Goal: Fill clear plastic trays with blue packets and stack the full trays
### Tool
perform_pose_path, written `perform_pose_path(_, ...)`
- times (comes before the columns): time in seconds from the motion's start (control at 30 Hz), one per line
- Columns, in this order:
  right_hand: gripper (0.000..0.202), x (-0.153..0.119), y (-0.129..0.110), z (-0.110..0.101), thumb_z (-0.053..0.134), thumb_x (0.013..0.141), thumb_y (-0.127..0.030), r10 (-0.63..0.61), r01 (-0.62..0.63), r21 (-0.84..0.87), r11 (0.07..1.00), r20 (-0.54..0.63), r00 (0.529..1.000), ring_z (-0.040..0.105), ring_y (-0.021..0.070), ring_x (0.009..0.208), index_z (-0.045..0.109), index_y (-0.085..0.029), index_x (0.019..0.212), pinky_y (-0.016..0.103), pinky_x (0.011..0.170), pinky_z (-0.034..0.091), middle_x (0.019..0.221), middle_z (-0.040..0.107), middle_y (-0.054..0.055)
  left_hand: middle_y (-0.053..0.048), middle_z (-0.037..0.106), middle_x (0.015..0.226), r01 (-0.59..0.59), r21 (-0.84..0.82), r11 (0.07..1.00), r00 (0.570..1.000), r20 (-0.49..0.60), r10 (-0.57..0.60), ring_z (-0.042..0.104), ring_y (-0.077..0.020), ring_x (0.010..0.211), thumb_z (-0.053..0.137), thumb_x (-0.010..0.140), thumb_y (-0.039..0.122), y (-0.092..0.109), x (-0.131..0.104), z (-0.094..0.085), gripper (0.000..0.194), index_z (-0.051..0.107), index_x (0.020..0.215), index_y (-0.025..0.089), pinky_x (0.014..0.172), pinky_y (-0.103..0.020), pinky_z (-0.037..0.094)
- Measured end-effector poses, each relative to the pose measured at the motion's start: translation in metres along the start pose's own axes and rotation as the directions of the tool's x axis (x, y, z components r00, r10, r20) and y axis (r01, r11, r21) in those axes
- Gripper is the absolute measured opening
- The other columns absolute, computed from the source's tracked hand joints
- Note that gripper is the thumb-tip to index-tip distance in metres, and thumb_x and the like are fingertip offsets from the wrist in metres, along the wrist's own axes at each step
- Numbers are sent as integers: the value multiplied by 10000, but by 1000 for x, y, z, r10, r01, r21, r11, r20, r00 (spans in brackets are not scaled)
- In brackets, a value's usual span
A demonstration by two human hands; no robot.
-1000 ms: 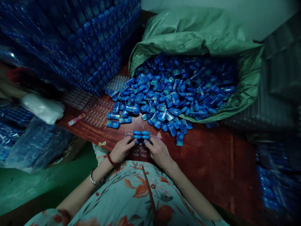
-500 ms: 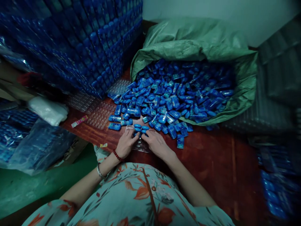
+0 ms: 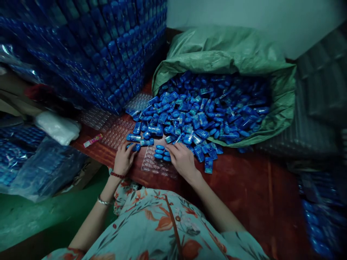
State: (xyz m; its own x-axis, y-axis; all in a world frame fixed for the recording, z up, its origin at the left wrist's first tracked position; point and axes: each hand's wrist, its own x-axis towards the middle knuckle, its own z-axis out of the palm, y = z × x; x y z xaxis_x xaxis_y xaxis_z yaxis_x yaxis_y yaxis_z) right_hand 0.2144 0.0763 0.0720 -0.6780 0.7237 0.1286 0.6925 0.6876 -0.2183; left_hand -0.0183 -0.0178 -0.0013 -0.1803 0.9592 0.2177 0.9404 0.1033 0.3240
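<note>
Surface [image 3: 230, 187] lot, left to right

Left hand [image 3: 123, 159]: fingers bent, partly spread over one packet [image 3: 137, 147]; whether they pinch it, cannot tell. Packet at the fingertips, ahead and right, long axis roughly crosswise; left hand nearer.

Tray [image 3: 148, 164]: clear, flat, right of the packet.

Block [image 3: 159, 152]: blue pieces in two columns, over the tray.

Right hand [image 3: 183, 159]: fingertips bunched at block's right side; hold cannot be told.

Pile [image 3: 187, 119]: loose packets, spilling from green sack [image 3: 282, 97].
</note>
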Motion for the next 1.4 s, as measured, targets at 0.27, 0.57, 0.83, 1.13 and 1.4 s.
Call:
perform_pose_path(0.27, 213, 121, -23, 25, 508, 825, -138, -229, 254, 8, 967, 458, 859, 616, 213, 926, 682, -158, 946, 280, 751, 443, 935, 679, 109, -102, 473, 1130, 66, 234, 970, 870, 463, -171, 608, -207, 842, 493, 862, 340, 14, 14, -14, 318, 466, 1141, 190, 644, -289, 482)
perform_pose_path(0.57, 300, 125, -26, 36, 538, 813, -131, -269, 264, 64, 962, 358, 894, 570, 229, 1017, 556, -130, 1113, 303, 786, 454, 1164, 564, 134, -72, 572, 1027, 133, -114, 985, 974, 199, -108, 594, -201, 854, 586, 803, 349, -6, 3, -10, 346, 487, 1092, 187, 706, -300, 478)
perform_pose_path(0.83, 231, 22, 34, -39, 455, 903, -321, -180, -59, 715, 697, 254, 950, 588, 132, 767, 495, -205, 1098, 248, 666, 465, 1021, 604, 22, -24, 610, 818, 73, -589, 804, 996, 89, -26, 579, -141, 753, 555, 828, 296, 42, -15, -38, 159, 572, 907, 159, 702, -246, 480)
perform_pose_path(1.13, 207, -65, 18, 23, 481, 878, -209, 132, -111, 555, 825, 3, 991, 579, 179, 945, 546, -194, 1074, 304, 799, 482, 1026, 610, 69, -93, 612, 943, -279, -416, 866, 951, 2, 308, 603, -161, 854, 360, 892, 125, 62, -27, 16, 258, 530, 1083, 155, 742, -275, 511)
perform_pose_path(1.4, 360, -67, -6, 30, 373, 857, -37, -78, 72, 96, 993, 66, 995, 545, 190, 874, 569, -170, 1127, 310, 773, 466, 943, 584, 89, -75, 593, 915, -375, -276, 885, 894, 144, 424, 591, -148, 798, 328, 873, 85, 68, -16, 9, 293, 545, 1046, 176, 710, -260, 514)
